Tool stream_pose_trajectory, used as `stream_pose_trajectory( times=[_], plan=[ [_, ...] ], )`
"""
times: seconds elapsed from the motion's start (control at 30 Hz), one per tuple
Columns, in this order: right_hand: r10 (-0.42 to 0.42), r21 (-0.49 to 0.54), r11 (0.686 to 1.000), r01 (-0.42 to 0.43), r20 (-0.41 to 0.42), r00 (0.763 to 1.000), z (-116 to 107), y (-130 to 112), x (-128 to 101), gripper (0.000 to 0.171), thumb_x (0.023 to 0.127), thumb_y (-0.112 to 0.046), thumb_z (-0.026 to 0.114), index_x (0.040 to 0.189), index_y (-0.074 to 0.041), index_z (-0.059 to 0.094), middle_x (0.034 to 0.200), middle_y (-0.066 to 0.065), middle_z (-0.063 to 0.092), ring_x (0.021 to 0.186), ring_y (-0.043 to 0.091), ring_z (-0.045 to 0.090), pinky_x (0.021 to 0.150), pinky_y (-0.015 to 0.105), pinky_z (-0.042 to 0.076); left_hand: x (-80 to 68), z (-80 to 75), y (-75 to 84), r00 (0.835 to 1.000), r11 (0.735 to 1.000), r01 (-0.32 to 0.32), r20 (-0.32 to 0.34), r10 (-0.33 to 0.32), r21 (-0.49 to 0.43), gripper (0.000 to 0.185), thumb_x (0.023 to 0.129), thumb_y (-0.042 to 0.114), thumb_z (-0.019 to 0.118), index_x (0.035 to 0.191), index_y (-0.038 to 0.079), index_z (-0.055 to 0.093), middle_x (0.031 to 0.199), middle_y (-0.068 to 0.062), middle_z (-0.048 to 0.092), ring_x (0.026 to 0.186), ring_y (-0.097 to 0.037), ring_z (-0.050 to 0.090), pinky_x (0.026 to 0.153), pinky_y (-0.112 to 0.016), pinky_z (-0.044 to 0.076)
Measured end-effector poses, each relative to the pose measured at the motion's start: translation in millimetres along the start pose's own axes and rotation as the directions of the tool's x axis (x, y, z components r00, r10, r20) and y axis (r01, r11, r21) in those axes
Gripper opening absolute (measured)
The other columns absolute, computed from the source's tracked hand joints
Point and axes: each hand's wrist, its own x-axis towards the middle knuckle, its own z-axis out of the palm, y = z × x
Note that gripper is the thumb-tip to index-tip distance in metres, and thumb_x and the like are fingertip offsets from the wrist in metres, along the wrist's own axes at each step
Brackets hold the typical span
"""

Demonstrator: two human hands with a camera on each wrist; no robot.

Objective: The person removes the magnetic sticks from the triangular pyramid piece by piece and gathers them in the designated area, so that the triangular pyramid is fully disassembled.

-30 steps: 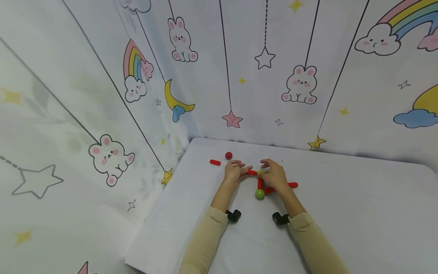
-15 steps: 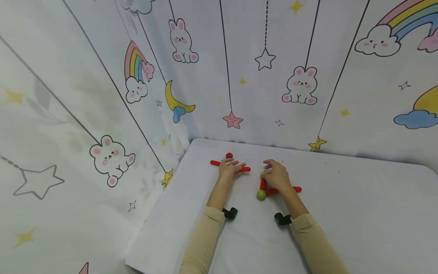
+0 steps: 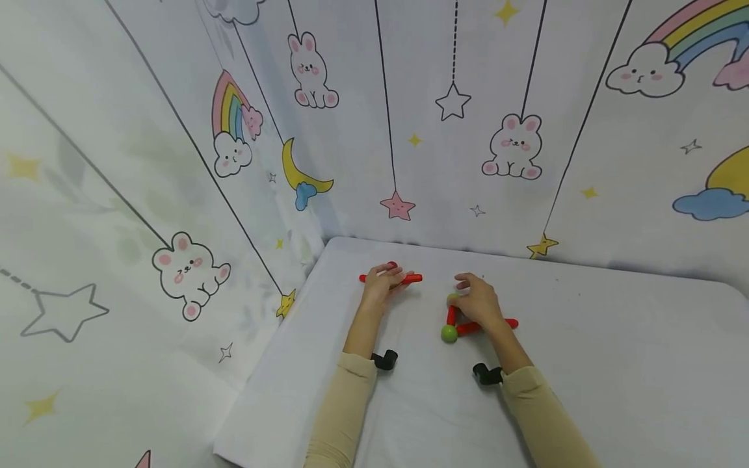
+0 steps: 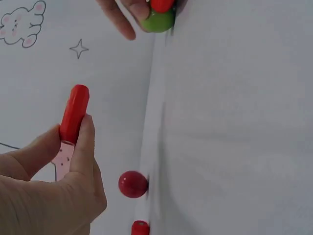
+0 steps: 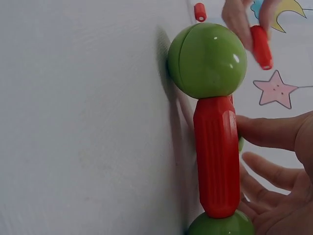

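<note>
My left hand [image 3: 377, 290] pinches a short red rod [image 4: 74, 113] between thumb and fingers, raised in front of the printed backdrop in the left wrist view. On the right, my right hand [image 3: 480, 304] holds a green ball [image 3: 452, 299] at the far end of a joined ball-and-rod piece. From that ball one red rod [image 3: 451, 316] runs to a nearer green ball [image 3: 448, 333]. A second red rod [image 5: 217, 156] leads from the nearer ball to another green ball [image 5: 222, 226], which my right wrist hides in the head view.
Beyond my left hand lie a loose red ball [image 4: 133, 184] and a loose red rod [image 4: 140, 228] on the white table [image 3: 409, 416]. One more red rod end [image 3: 512, 323] sticks out right of my right wrist. Cartoon-printed fabric [image 3: 351, 162] stands behind and to the left.
My left hand has drawn its red rod away from the far green ball, leftward and back toward the loose ball and rod. The right hand and joined piece have shifted slightly right.
</note>
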Motion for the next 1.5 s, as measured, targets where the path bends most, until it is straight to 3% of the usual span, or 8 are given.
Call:
stream_pose_trajectory(
  times=[0.13,0.47,0.6,0.83,1.07,1.27,1.5],
  plan=[
    [-0.026,0.004,1.000,0.026,-0.008,1.000,2,-1,0,0.058,0.091,-0.015,0.077,0.144,-0.003,0.057,0.130,0.020,0.068,0.109,0.037,0.068,0.092,0.053,0.054,3.5,-13.4,12.4,0.999,0.999,-0.043,0.033,0.043,-0.006,0.054,0.097,-0.006,0.068,0.145,-0.001,0.045,0.144,-0.026,0.057,0.115,-0.032,0.071,0.091,-0.035,0.060],
    [-0.015,0.007,1.000,0.015,0.002,1.000,4,3,1,0.058,0.092,-0.018,0.076,0.144,-0.002,0.057,0.131,0.020,0.068,0.110,0.036,0.068,0.093,0.053,0.054,11.2,-41.1,25.4,0.997,0.995,-0.073,-0.026,0.072,-0.063,0.058,0.093,-0.011,0.070,0.145,-0.004,0.046,0.144,-0.031,0.052,0.111,-0.032,0.070,0.093,-0.037,0.060],
    [-0.009,0.009,1.000,0.009,0.004,1.000,2,5,1,0.058,0.092,-0.018,0.076,0.144,-0.002,0.057,0.130,0.019,0.068,0.111,0.036,0.068,0.094,0.054,0.053,14.3,-49.3,25.0,0.992,0.994,-0.099,-0.081,0.095,-0.041,0.058,0.091,-0.011,0.073,0.142,-0.005,0.047,0.134,-0.027,0.057,0.107,-0.033,0.073,0.096,-0.042,0.059],
    [-0.002,0.017,1.000,0.002,0.003,1.000,2,6,0,0.058,0.092,-0.018,0.077,0.144,-0.003,0.057,0.129,0.019,0.069,0.112,0.036,0.068,0.095,0.053,0.053,16.3,-67.2,28.7,0.981,0.992,-0.129,-0.148,0.125,-0.014,0.066,0.094,-0.008,0.071,0.151,-0.007,0.038,0.145,-0.032,0.050,0.109,-0.032,0.071,0.102,-0.045,0.055],
    [-0.006,0.034,0.999,0.006,0.008,1.000,4,3,1,0.057,0.093,-0.018,0.075,0.144,-0.003,0.057,0.129,0.020,0.068,0.113,0.037,0.068,0.093,0.052,0.056,20.4,-85.4,33.7,0.964,0.987,-0.159,-0.208,0.163,0.038,0.066,0.093,-0.009,0.071,0.150,-0.008,0.037,0.130,-0.028,0.059,0.110,-0.037,0.071,0.104,-0.048,0.054],
    [0.008,0.025,1.000,-0.008,0.010,1.000,4,1,3,0.057,0.093,-0.018,0.075,0.145,-0.003,0.056,0.129,0.019,0.068,0.113,0.036,0.067,0.093,0.052,0.056,22.0,-93.1,36.7,0.959,0.978,-0.142,-0.226,0.174,0.150,0.067,0.093,-0.007,0.073,0.150,-0.007,0.037,0.135,-0.030,0.059,0.113,-0.035,0.069,0.105,-0.046,0.053],
    [0.024,0.023,0.999,-0.024,0.003,1.000,3,1,0,0.057,0.092,-0.018,0.075,0.144,-0.003,0.056,0.128,0.019,0.069,0.113,0.036,0.067,0.093,0.053,0.055,23.7,-97.2,38.7,0.962,0.975,-0.122,-0.220,0.163,0.188,0.070,0.090,-0.013,0.074,0.149,-0.009,0.037,0.141,-0.033,0.050,0.112,-0.038,0.066,0.104,-0.048,0.054]
  ],
)
